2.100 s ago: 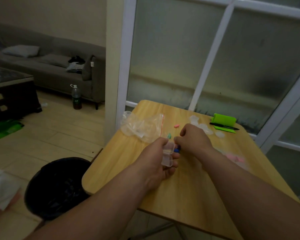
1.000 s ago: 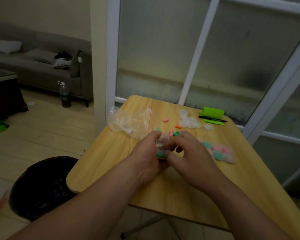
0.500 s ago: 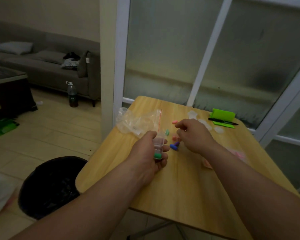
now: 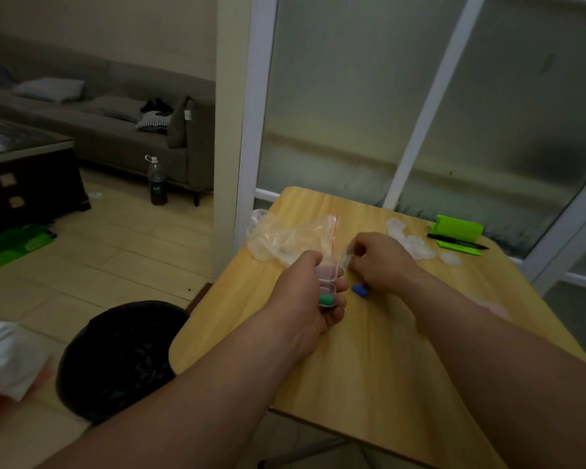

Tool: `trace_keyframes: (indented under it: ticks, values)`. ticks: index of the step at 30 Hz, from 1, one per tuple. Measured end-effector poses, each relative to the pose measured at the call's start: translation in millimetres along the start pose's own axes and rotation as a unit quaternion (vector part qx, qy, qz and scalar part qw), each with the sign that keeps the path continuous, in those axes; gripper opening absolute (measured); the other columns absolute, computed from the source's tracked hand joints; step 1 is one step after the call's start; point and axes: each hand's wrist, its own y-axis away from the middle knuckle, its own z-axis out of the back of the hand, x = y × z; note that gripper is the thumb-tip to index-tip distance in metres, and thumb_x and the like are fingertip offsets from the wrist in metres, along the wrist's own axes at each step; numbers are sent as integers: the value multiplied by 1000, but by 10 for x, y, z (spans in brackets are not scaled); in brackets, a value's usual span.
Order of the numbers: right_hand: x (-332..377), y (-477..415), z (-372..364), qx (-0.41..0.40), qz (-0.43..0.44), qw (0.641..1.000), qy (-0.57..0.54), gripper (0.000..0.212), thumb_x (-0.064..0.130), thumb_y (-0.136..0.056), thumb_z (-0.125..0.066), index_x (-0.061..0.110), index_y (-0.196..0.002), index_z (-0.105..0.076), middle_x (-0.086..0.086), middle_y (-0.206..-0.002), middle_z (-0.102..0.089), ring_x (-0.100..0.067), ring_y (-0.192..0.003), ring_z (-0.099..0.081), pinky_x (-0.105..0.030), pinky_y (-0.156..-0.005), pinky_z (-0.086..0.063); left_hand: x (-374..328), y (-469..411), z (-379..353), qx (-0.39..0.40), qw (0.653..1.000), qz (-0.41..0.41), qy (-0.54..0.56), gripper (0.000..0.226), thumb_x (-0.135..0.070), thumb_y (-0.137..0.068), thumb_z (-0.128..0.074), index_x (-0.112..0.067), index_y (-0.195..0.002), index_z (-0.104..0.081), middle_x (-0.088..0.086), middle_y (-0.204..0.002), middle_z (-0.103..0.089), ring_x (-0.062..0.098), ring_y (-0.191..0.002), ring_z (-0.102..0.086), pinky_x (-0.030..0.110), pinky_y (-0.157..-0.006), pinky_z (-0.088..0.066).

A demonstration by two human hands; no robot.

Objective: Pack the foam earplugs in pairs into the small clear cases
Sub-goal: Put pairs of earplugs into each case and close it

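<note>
My left hand grips the clear case, a green earplug inside. My right hand has left the blue earplug on the table and now pinches a pale piece I can't identify, so the pair is still incomplete.

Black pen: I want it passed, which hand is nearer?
Right. The right hand lies left of the pen; the left hand, gripping a clear case, is farther left.

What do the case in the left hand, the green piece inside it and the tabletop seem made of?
The case in the left hand seems clear, faintly glossy hard plastic: the green shows through its wall. The green earplug looks matte, without shine, probably foam. The table shows pale wood grain with a smooth satin finish; solid wood or laminate cannot be told.
</note>
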Motion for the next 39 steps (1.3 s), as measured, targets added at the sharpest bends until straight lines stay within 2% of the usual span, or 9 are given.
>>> trace_keyframes:
  ticks: [5,8,13,20,23,26,32,35,39]
  values:
    - [-125,257,137,-61,-20,995,-81,14,16,-89,-73,23,-96,-64,13,-90,-65,-6,-80,-64,-24,-63,-45,24,32,-67,3,1000,0,-3,45,-40,-106,-45,-4,-123,-66,6,-74,-64,15,-55,-52,25,-51,-44]
    - [-217,581,308,-103,-38,984,-139,17,17,-85,-75,28,-92,-65,6,-83,-67,-17,-79,-67,-34,-67,-51,54,78,-165,25,1000,9,-6,42,-41,-106,-44,-6,-119,-64,5,-71,-62,15,-55,-51,25,-51,-43]
    - [-203,1158,488,-147,-53,951,-268,14,18,-87,-79,26,-89,-68,3,-83,-71,-18,-79,-68,-48,-74,-60,159,92,-301,63,998,30,-7,43,-43,-105,-42,-10,-120,-66,6,-76,-60,16,-57,-51,28,-54,-43]
    - [47,1537,479,-134,28,963,-231,11,22,-91,-77,31,-87,-73,10,-86,-67,-1,-81,-62,-15,-67,-45,318,206,-443,90,995,40,-10,34,-37,-105,-41,-13,-110,-66,8,-85,-64,16,-66,-53,29,-61,-43]
    - [23,1550,416,-115,30,974,-193,11,24,-90,-78,33,-88,-73,12,-87,-59,3,-84,-56,-10,-66,-40,358,212,-480,101,994,44,-5,36,-36,-105,-42,-14,-105,-70,7,-88,-71,14,-67,-62,29,-66,-45]
    - [2,1539,387,-100,37,981,-165,10,27,-90,-78,33,-89,-71,12,-89,-57,3,-84,-54,-11,-66,-37,373,182,-488,104,993,52,7,38,-36,-104,-44,-11,-114,-71,10,-102,-71,17,-76,-65,32,-73,-48]
    - [-4,1531,386,-78,36,982,-168,8,30,-90,-78,35,-93,-72,13,-94,-58,6,-87,-54,-13,-64,-36,368,166,-489,100,994,50,1,34,-33,-104,-45,-12,-101,-71,9,-90,-73,17,-73,-66,33,-73,-49]
    - [-53,1502,412,-103,20,969,-224,6,31,-91,-79,33,-96,-75,13,-92,-63,4,-84,-58,-13,-67,-41,353,160,-479,104,993,44,-24,32,-32,-102,-43,-13,-103,-69,7,-85,-68,15,-67,-57,29,-65,-45]
    - [-108,1450,461,-144,-41,940,-308,5,28,-97,-71,28,-101,-74,11,-96,-72,-2,-90,-66,-29,-79,-54,335,171,-438,129,989,47,-45,34,-37,-102,-42,-14,-114,-63,5,-78,-54,16,-62,-48,28,-59,-41]
